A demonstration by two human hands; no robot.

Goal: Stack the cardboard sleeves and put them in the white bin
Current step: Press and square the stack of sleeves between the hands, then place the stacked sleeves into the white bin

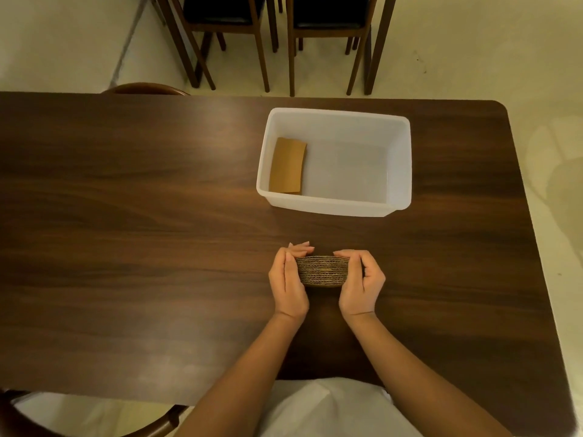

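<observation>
A stack of brown corrugated cardboard sleeves (322, 271) stands on edge on the dark wooden table (142, 216), near its front middle. My left hand (288, 285) grips the stack's left end and my right hand (362, 283) grips its right end, fingers curled over the top. Beyond them stands the white bin (398, 165), a translucent rectangular tub. One flat brown sleeve (287, 166) lies inside the bin against its left wall.
The table's right edge and rounded far corner (501, 105) lie close to the bin. Two wooden chairs (227, 29) with dark seats stand on the pale floor beyond the table. A curved chair back (145, 88) shows at the far edge.
</observation>
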